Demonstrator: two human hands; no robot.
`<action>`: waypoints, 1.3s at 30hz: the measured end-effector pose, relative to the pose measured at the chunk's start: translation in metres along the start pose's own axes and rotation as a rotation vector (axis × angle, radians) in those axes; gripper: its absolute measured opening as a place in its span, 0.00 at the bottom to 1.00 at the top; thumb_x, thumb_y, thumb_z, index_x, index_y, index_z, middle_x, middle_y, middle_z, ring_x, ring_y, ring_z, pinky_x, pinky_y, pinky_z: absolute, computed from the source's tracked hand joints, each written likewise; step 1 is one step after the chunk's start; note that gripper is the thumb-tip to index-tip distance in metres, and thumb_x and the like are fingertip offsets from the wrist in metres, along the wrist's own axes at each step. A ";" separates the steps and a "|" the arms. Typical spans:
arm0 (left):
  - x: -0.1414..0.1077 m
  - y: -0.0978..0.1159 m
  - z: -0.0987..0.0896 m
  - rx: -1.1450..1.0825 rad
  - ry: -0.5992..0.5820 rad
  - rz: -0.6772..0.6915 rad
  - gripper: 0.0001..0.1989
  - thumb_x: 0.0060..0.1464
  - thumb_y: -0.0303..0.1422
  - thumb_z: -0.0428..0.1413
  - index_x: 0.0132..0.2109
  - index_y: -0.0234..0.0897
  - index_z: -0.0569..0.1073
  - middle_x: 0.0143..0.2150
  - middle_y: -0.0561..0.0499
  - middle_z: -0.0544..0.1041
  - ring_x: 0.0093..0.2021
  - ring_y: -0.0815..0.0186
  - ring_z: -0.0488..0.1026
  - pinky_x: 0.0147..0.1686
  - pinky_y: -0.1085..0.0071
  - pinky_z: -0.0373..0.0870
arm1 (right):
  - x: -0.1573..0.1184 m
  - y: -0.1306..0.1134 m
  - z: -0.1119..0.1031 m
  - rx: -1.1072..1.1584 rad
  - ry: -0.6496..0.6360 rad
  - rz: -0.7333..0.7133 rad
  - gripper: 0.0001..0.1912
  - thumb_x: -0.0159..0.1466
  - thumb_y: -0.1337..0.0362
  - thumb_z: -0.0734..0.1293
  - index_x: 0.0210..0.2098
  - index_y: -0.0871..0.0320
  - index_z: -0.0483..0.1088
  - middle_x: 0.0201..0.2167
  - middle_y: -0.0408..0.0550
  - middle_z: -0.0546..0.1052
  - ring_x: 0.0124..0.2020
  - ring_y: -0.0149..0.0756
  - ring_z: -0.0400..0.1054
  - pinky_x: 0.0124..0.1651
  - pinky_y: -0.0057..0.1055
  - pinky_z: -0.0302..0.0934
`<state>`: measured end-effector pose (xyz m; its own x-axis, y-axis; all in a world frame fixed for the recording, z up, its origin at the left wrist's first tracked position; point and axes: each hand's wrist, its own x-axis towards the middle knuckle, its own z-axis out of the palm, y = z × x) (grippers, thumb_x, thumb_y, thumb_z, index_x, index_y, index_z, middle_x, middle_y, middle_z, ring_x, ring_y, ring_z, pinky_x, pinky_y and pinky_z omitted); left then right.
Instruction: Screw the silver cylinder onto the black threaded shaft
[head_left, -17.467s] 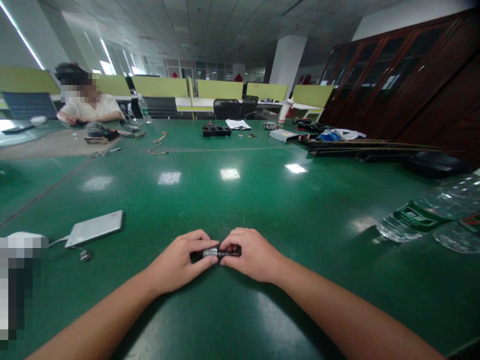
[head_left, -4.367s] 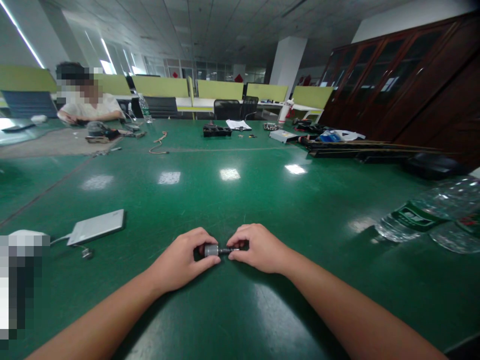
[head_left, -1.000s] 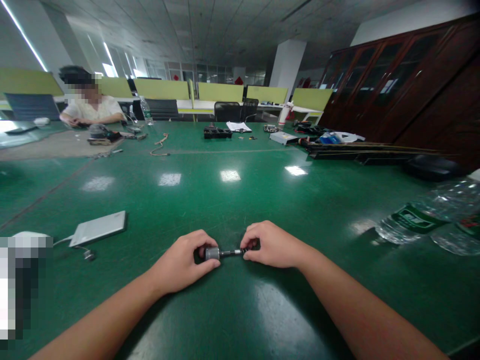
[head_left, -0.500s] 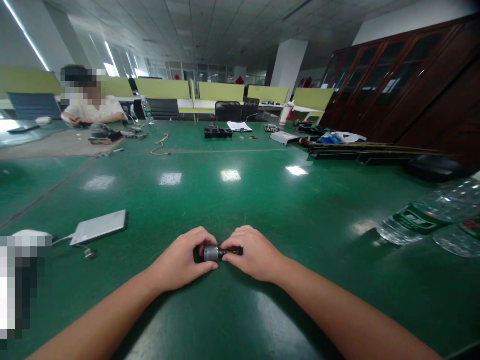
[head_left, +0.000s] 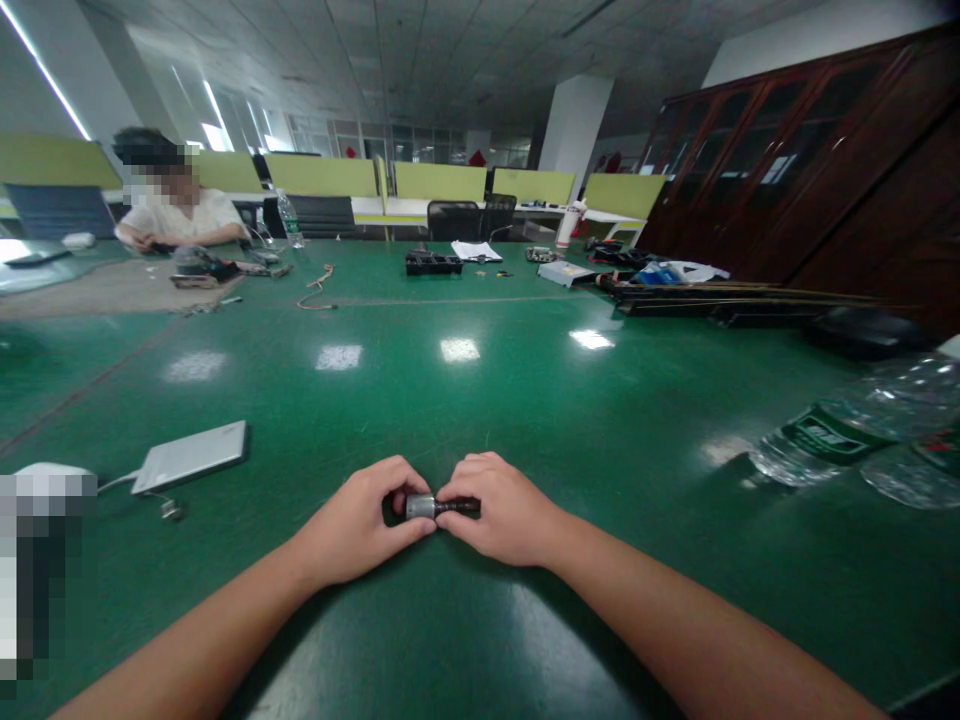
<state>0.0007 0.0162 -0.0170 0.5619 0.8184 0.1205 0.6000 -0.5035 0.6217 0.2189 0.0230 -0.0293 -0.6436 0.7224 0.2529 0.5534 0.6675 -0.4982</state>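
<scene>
A small grey metal cylinder (head_left: pixel 421 506) lies on its side low over the green table (head_left: pixel 465 410), with a thin dark shaft (head_left: pixel 457 506) running out of its right end. My left hand (head_left: pixel 358 520) curls around the cylinder from the left, fingers behind and thumb in front. From the right, my right hand (head_left: pixel 506 508) pinches the shaft near where it meets the cylinder. The fingertips of both hands nearly meet at that joint. The palms partly hide the far ends of the piece.
Left of my hands lies a silver flat box (head_left: pixel 191 457) with a cable. Large plastic bottles (head_left: pixel 832 435) lie at the right. A black tray (head_left: pixel 433 264) and long dark parts (head_left: pixel 720 298) sit farther back. A person (head_left: pixel 180 205) sits at the far left.
My right fingertips have moved slightly left along the shaft, up to the cylinder. My left thumb has closed in a little nearer to it. The whole view has shifted slightly.
</scene>
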 end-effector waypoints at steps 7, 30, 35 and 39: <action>0.000 0.002 0.000 -0.006 -0.019 -0.002 0.07 0.58 0.36 0.58 0.41 0.38 0.74 0.34 0.52 0.72 0.34 0.64 0.70 0.35 0.70 0.65 | 0.000 0.003 0.001 -0.010 0.015 -0.020 0.06 0.61 0.64 0.70 0.38 0.56 0.78 0.32 0.46 0.79 0.37 0.36 0.69 0.45 0.35 0.57; -0.001 0.000 0.000 -0.012 -0.045 -0.025 0.07 0.59 0.36 0.58 0.41 0.38 0.73 0.35 0.53 0.71 0.35 0.64 0.69 0.35 0.69 0.64 | -0.003 0.006 -0.013 -0.008 -0.026 0.015 0.04 0.57 0.67 0.71 0.33 0.57 0.74 0.28 0.41 0.75 0.34 0.33 0.66 0.43 0.32 0.55; 0.000 0.001 -0.001 -0.009 -0.047 -0.025 0.07 0.59 0.36 0.57 0.41 0.37 0.73 0.34 0.53 0.71 0.35 0.64 0.69 0.35 0.69 0.64 | -0.004 0.007 -0.015 -0.007 -0.028 0.014 0.04 0.56 0.67 0.72 0.33 0.57 0.75 0.29 0.42 0.76 0.34 0.33 0.66 0.43 0.32 0.55; -0.002 0.001 -0.002 -0.009 -0.045 -0.030 0.07 0.58 0.36 0.58 0.41 0.38 0.73 0.34 0.53 0.71 0.34 0.64 0.70 0.35 0.70 0.64 | -0.005 0.008 -0.018 0.001 -0.050 0.031 0.05 0.56 0.68 0.72 0.33 0.57 0.75 0.28 0.42 0.76 0.34 0.33 0.67 0.43 0.32 0.57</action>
<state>-0.0007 0.0150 -0.0156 0.5688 0.8198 0.0663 0.6122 -0.4759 0.6315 0.2355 0.0281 -0.0199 -0.6516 0.7330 0.1951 0.5733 0.6444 -0.5061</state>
